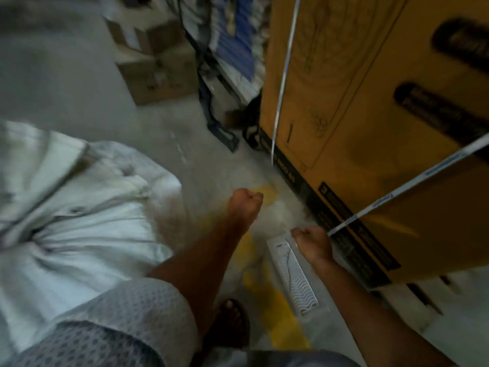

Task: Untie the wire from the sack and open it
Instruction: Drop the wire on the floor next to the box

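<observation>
A large white woven sack (79,202) lies on the floor at the left, its cloth bunched into a gathered neck near the left edge. No wire shows in this blurred frame. My left hand (244,205) is a closed fist hanging over the floor to the right of the sack, apart from it. My right hand (313,243) is curled shut further right, close to the base of a big carton. Neither hand shows anything in it.
A tall yellow-brown carton (370,102) with white straps fills the right side. Smaller brown boxes (156,62) stand at the back. A white floor grate (293,276) and yellow floor paint (275,308) lie below my hands. My sandalled foot (232,321) is near the bottom.
</observation>
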The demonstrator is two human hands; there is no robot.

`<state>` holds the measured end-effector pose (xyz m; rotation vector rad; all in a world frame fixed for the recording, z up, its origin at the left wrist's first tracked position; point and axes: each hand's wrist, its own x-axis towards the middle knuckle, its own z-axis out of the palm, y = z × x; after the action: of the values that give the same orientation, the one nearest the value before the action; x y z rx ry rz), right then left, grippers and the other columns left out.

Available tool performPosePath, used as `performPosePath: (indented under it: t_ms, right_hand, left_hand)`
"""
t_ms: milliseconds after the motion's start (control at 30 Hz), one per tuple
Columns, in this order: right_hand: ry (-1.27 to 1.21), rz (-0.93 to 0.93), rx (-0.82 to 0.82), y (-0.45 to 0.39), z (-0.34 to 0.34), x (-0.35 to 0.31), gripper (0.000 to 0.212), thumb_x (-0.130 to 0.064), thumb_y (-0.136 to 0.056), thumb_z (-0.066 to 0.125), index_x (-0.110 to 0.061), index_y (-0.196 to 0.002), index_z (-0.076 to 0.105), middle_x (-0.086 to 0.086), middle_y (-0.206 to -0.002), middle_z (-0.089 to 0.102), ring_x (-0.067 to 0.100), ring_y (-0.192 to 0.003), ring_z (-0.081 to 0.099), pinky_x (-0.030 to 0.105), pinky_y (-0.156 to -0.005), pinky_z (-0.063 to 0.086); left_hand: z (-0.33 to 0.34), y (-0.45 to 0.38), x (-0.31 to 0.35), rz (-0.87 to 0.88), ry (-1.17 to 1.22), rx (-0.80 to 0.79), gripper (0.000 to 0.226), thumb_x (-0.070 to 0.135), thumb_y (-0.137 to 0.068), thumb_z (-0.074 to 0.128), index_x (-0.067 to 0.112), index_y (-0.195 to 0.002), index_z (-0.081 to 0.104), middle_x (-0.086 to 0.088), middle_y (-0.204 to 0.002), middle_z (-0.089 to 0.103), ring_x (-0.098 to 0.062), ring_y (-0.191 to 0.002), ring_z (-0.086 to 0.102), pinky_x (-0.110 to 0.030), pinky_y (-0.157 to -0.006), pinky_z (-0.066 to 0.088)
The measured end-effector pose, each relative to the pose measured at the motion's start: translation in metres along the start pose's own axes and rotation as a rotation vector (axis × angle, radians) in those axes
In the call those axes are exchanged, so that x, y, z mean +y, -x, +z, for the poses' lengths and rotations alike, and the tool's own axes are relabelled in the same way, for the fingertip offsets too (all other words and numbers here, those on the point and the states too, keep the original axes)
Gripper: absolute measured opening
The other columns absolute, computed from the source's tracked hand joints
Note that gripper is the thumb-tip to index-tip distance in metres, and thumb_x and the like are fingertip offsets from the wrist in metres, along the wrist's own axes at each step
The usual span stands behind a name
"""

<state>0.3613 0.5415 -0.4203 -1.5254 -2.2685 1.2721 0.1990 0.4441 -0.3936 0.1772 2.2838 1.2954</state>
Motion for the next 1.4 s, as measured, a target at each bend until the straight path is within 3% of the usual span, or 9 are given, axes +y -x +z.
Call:
performPosePath:
  t_ms: [233, 400, 567, 700, 767, 900, 1200, 1300, 1400]
  right_hand:
    - [-0.117, -0.239, -0.022, 0.083, 0.003, -0.183, 0.044, -0.041, -0.085, 0.061, -0.012, -0.053, 0.053, 0.007, -0.049, 0.057, 0.031, -0.052, 0.059, 0.033, -0.054, 0.047]
    - [-0.235, -0.333, -0.154, 0.149, 0.05, -0.28, 0.025, -0.034, -0.088, 0.061, -0.017, -0.07, 0.062, 0.006, -0.064, 0.068, 0.022, -0.053, 0.068, 0.03, -0.048, 0.054]
    - [-0.361, -0.262, -0.328, 0.193, 0.121, -0.323, 0.039, -0.046, -0.075, 0.072, -0.019, -0.1, 0.062, 0.007, -0.102, 0.068, 0.028, -0.081, 0.071, 0.038, -0.049, 0.06]
    - [-0.324, -0.375, -0.279, 0.194, 0.173, -0.327, 0.064, -0.062, -0.068, 0.065, -0.039, -0.125, 0.047, -0.005, -0.129, 0.049, 0.033, -0.092, 0.068, 0.04, -0.056, 0.061]
    - [-0.3, -0.414, -0.268, 0.194, 0.186, -0.333, 0.068, -0.074, -0.063, 0.061, -0.046, -0.121, 0.042, -0.006, -0.125, 0.056, 0.034, -0.094, 0.07, 0.051, -0.073, 0.06]
    - [-0.357, -0.347, -0.327, 0.2, 0.198, -0.351, 0.07, -0.066, -0.061, 0.069, -0.044, -0.12, 0.039, 0.002, -0.102, 0.068, 0.035, -0.087, 0.072, 0.053, -0.073, 0.06]
    - [-0.235, -0.709, -0.239, 0.238, 0.183, -0.348, 0.011, -0.02, -0.082, 0.066, -0.028, -0.09, 0.068, -0.003, -0.1, 0.066, 0.02, -0.094, 0.066, 0.032, -0.08, 0.052]
    - [-0.226, -0.664, -0.096, 0.235, 0.181, -0.349, 0.044, -0.017, -0.08, 0.07, -0.026, -0.121, 0.057, 0.002, -0.134, 0.044, 0.025, -0.113, 0.054, 0.034, -0.085, 0.045]
    - [-0.101, -0.524, -0.238, 0.215, 0.185, -0.355, 0.093, -0.02, -0.074, 0.081, -0.021, -0.15, 0.027, 0.008, -0.153, 0.036, 0.034, -0.134, 0.039, 0.042, -0.104, 0.039]
  left_hand:
    - [-0.185, 0.059, 0.113, 0.192, 0.127, 0.154, 0.025, 0.037, -0.088, 0.064, 0.017, -0.074, 0.057, -0.01, -0.067, 0.068, -0.027, -0.049, 0.068, -0.032, -0.045, 0.056]
    - [-0.327, 0.094, 0.122, 0.323, -0.148, 0.416, 0.03, 0.051, -0.078, 0.063, 0.022, -0.083, 0.07, -0.006, -0.091, 0.076, -0.026, -0.089, 0.071, -0.038, -0.083, 0.059]
    - [-0.424, 0.112, 0.075, 0.344, -0.343, 0.482, 0.027, 0.04, -0.079, 0.069, 0.026, -0.102, 0.072, -0.001, -0.1, 0.075, -0.019, -0.097, 0.069, -0.028, -0.088, 0.05]
    - [-0.454, 0.111, 0.032, 0.308, -0.421, 0.446, 0.051, 0.052, -0.068, 0.064, 0.037, -0.117, 0.065, -0.003, -0.122, 0.066, -0.027, -0.116, 0.059, -0.041, -0.102, 0.046]
    - [-0.459, 0.11, 0.019, 0.29, -0.421, 0.426, 0.057, 0.046, -0.073, 0.069, 0.03, -0.127, 0.061, -0.005, -0.132, 0.061, -0.028, -0.124, 0.053, -0.043, -0.106, 0.041]
    - [-0.457, 0.101, 0.001, 0.235, -0.192, 0.486, 0.061, 0.044, -0.079, 0.072, 0.03, -0.136, 0.053, -0.01, -0.132, 0.056, -0.025, -0.12, 0.054, -0.041, -0.105, 0.044]
    - [-0.459, 0.109, 0.0, 0.122, 0.051, 0.725, 0.06, 0.067, -0.086, 0.047, 0.031, -0.133, 0.055, -0.014, -0.138, 0.052, -0.03, -0.127, 0.052, -0.048, -0.108, 0.042]
    - [-0.455, 0.118, 0.002, 0.123, 0.029, 0.699, 0.059, 0.067, -0.088, 0.047, 0.029, -0.132, 0.056, -0.012, -0.139, 0.054, -0.027, -0.127, 0.053, -0.045, -0.109, 0.043]
    - [-0.449, 0.127, -0.002, 0.143, 0.013, 0.674, 0.058, 0.066, -0.09, 0.047, 0.027, -0.132, 0.057, -0.011, -0.138, 0.055, -0.025, -0.127, 0.052, -0.045, -0.109, 0.043]
